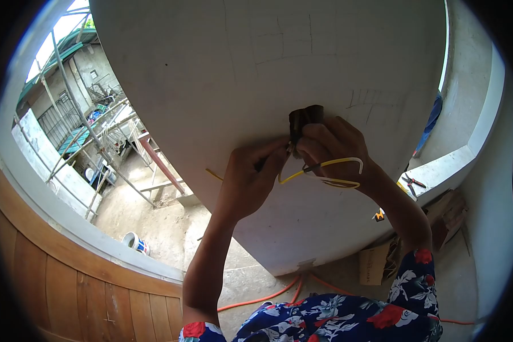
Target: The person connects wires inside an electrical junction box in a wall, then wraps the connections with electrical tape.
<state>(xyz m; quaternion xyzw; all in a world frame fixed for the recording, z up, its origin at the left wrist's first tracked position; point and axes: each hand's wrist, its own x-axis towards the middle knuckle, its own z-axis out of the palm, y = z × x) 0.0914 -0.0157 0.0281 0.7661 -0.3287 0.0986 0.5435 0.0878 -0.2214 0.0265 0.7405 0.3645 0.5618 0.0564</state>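
Note:
A dark rectangular opening (306, 115) is in the pale wall (211, 74). Yellow and white wires (330, 171) come from beside it and curl below my right hand. My left hand (252, 179) is at the lower left of the opening, thumb and fingers pinched on a wire end. My right hand (333, 145) is over the opening's lower right edge, its bent fingers close to my left fingertips; what they hold is hidden. A short yellow piece (214, 175) shows left of my left hand.
Pliers (413, 182) lie on the white ledge (444, 165) at right. A cardboard box (374, 265) and orange hoses (262, 301) are on the floor. At left are wooden panelling (91, 299), a bucket (132, 241) and poles outside.

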